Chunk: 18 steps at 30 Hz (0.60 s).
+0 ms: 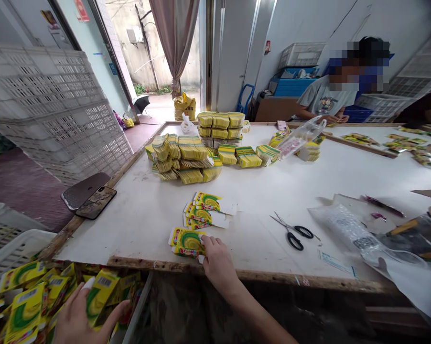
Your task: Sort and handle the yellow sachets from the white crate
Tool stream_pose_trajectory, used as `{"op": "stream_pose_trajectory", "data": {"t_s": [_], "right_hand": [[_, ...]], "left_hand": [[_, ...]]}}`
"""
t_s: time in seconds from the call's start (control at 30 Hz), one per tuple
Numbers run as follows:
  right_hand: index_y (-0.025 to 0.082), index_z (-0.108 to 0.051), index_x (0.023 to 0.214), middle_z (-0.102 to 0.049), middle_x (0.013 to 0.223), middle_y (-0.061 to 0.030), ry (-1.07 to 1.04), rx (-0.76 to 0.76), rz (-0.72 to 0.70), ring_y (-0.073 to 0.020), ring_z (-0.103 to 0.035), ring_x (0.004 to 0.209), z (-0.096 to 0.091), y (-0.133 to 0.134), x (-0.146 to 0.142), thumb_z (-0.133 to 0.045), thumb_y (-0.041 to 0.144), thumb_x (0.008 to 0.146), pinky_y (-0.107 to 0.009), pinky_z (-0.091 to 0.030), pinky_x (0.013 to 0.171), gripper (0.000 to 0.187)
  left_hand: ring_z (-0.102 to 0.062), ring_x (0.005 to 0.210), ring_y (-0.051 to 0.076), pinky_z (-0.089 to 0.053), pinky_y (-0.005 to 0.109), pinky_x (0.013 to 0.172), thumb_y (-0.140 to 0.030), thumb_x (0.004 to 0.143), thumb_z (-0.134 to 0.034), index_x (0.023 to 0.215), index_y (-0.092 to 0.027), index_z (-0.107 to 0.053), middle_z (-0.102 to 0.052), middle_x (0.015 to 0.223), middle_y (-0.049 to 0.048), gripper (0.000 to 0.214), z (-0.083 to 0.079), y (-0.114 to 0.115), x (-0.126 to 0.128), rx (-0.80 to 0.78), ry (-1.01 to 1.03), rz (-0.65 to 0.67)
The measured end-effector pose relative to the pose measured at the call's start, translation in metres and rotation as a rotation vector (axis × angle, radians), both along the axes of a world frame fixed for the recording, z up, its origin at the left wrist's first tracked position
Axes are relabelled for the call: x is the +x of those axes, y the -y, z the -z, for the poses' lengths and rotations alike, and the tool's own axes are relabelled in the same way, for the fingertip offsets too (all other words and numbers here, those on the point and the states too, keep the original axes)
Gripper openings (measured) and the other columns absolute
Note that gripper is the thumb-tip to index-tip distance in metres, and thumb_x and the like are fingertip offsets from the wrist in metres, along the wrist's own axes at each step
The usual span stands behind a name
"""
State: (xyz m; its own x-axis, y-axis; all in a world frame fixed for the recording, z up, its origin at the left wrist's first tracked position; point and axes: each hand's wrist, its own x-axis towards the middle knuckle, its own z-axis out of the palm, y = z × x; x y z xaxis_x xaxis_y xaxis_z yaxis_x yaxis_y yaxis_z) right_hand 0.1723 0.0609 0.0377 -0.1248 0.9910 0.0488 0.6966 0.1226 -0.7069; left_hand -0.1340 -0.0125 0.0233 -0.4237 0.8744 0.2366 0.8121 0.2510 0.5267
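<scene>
My right hand (pixel 217 260) is at the table's near edge, with white covers on its fingertips. Its thumb and fingers close round the right end of a small yellow and green carton (pixel 187 241) lying on the tabletop. Just beyond, several flat cartons (pixel 204 210) overlap, their white flaps pointing right. At the lower left, my left hand (pixel 82 313) has its thumb and fingers apart over a crate (pixel 138 310) full of folded-up cartons (pixel 25 310). One upright carton (pixel 102 294) stands behind its spread fingers; the left hand appears to hold nothing.
Stacked bundles of flat cartons (pixel 187 157) stand toward the back. Black-handled scissors (pixel 292 231) lie open right of my right hand. A phone (pixel 95 203) rests on the left edge. Bubble wrap (pixel 344 227) lies at right. A person (pixel 326 98) sits across the table.
</scene>
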Motion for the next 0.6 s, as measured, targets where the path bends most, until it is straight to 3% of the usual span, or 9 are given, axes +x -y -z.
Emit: {"op": "stream_pose_trajectory", "data": {"t_s": [0.07, 0.13, 0.23, 0.3, 0.37, 0.47, 0.6], "right_hand": [[0.009, -0.060, 0.114, -0.061, 0.107, -0.0159, 0.043, -0.018, 0.006, -0.0338, -0.052, 0.101, 0.002, -0.008, -0.004, -0.050, -0.010, 0.074, -0.050, -0.043, 0.092, 0.045], [0.009, -0.060, 0.113, -0.060, 0.107, -0.0169, 0.049, -0.024, 0.011, -0.0342, -0.052, 0.099, 0.004, -0.011, -0.007, -0.048, -0.011, 0.071, -0.050, -0.044, 0.090, 0.048], [0.007, -0.056, 0.115, -0.056, 0.109, -0.0178, 0.001, -0.010, 0.022, -0.0338, -0.051, 0.100, 0.008, -0.009, -0.009, -0.046, -0.013, 0.067, -0.050, -0.044, 0.089, 0.053], [0.008, -0.052, 0.117, -0.054, 0.109, -0.0164, -0.064, 0.008, 0.028, -0.0313, -0.050, 0.099, 0.012, -0.008, -0.006, -0.044, -0.013, 0.065, -0.048, -0.044, 0.088, 0.057], [0.010, -0.048, 0.119, -0.053, 0.105, -0.0123, -0.152, 0.028, 0.030, -0.0273, -0.051, 0.095, 0.014, -0.008, -0.003, -0.044, -0.012, 0.064, -0.045, -0.044, 0.087, 0.059], [0.016, -0.043, 0.119, -0.050, 0.094, -0.0045, -0.311, 0.065, 0.036, -0.0211, -0.052, 0.085, 0.010, -0.006, 0.001, -0.046, -0.006, 0.067, -0.038, -0.048, 0.083, 0.056], [0.022, -0.042, 0.120, -0.051, 0.091, -0.0007, -0.586, 0.041, -0.066, -0.0165, -0.055, 0.078, -0.007, 0.009, -0.006, -0.052, 0.006, 0.070, -0.027, -0.050, 0.069, 0.053]], "left_hand": [[-0.050, 0.121, 0.049, -0.038, 0.062, 0.105, -0.081, 0.055, -0.061, 0.118, -0.006, -0.054, -0.054, 0.127, 0.0285, 0.098, 0.005, 0.005, -0.006, -0.070, 0.118, -0.032], [-0.060, 0.110, 0.044, -0.045, 0.059, 0.100, -0.074, 0.052, -0.070, 0.116, -0.014, -0.058, -0.060, 0.123, 0.0206, 0.089, 0.011, 0.008, 0.009, -0.115, 0.367, -0.043], [-0.065, 0.104, 0.035, -0.051, 0.049, 0.097, -0.060, 0.057, -0.079, 0.113, -0.022, -0.063, -0.067, 0.121, 0.0117, 0.070, 0.016, 0.008, 0.055, -0.105, 0.664, 0.101], [-0.067, 0.101, 0.029, -0.054, 0.038, 0.092, -0.051, 0.064, -0.080, 0.110, -0.021, -0.066, -0.070, 0.115, 0.0107, 0.057, 0.015, 0.005, 0.087, -0.077, 0.766, 0.244], [-0.068, 0.100, 0.024, -0.055, 0.029, 0.088, -0.046, 0.070, -0.079, 0.110, -0.020, -0.067, -0.072, 0.110, 0.0095, 0.050, 0.011, 0.001, 0.115, -0.011, 0.873, 0.295], [-0.068, 0.097, 0.021, -0.055, 0.024, 0.083, -0.046, 0.072, -0.080, 0.111, -0.021, -0.065, -0.072, 0.106, 0.0082, 0.050, 0.005, -0.006, 0.144, 0.111, 1.123, 0.237], [-0.066, 0.101, 0.024, -0.056, 0.027, 0.082, -0.056, 0.066, -0.081, 0.110, -0.023, -0.065, -0.069, 0.109, 0.0071, 0.057, -0.012, -0.018, 0.168, 0.308, 1.567, 0.136]]}}
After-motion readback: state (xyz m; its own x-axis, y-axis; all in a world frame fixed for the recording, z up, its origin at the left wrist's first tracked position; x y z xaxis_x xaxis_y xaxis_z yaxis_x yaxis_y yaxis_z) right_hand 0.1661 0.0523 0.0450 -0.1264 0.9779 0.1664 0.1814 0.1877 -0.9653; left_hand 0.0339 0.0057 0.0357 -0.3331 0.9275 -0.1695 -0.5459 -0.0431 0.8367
